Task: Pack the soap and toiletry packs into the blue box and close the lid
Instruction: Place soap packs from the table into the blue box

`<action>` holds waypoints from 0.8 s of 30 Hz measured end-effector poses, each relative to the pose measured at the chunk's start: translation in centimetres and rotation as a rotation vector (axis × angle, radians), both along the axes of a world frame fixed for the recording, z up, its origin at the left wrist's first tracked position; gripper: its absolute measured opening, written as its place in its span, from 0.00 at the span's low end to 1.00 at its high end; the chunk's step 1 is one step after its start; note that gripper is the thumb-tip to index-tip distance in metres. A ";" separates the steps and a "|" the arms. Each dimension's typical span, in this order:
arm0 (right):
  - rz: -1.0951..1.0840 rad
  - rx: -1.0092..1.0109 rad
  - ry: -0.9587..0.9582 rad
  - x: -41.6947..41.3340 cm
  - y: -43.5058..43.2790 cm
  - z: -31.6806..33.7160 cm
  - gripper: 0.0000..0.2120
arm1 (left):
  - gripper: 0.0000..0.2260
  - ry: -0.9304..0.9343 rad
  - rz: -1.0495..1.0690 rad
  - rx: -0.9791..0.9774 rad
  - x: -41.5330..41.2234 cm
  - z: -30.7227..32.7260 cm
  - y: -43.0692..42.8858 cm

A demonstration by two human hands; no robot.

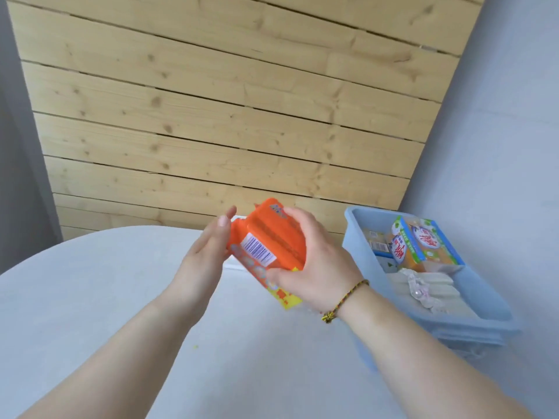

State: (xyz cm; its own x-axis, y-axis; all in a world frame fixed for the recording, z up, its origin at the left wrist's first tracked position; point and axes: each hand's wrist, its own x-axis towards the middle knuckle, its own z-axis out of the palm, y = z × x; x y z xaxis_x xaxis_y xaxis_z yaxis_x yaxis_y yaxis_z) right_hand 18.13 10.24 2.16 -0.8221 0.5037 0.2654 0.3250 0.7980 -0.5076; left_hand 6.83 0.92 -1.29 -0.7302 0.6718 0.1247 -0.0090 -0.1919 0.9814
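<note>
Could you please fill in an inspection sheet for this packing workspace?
Surface: round white table, mostly bare.
Job's things: orange soap pack held above the table; blue box open at the right, holding green-and-orange soap packs and white packs; lid not identifiable.
Clutter: small green speck.
Grippers: left hand flat against the pack; right hand fingers wrapped around it.
Cables: nothing seen.
Surroundings: wooden slat panel, pale wall.
</note>
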 end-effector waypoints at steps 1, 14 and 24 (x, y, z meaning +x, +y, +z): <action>-0.060 -0.018 0.048 0.8 1.3 0.9 0.40 | 0.18 -0.027 -0.002 0.021 0.5 0.4 1.9; -0.559 -0.261 0.173 5.2 16.8 1.2 0.34 | 0.23 0.020 -0.357 -0.285 7.1 0.2 17.6; -0.679 0.059 -0.375 2.4 17.1 -1.3 0.27 | 0.27 0.000 -0.431 -0.242 7.2 -1.0 19.9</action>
State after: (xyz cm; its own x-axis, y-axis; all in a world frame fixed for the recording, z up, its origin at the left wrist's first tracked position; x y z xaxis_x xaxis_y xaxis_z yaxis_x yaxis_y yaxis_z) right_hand 20.49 27.31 0.85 -0.3783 0.9229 0.0720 0.8941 0.3844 -0.2300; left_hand 14.04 20.85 -2.30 -0.3791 0.9225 -0.0723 -0.0378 0.0626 0.9973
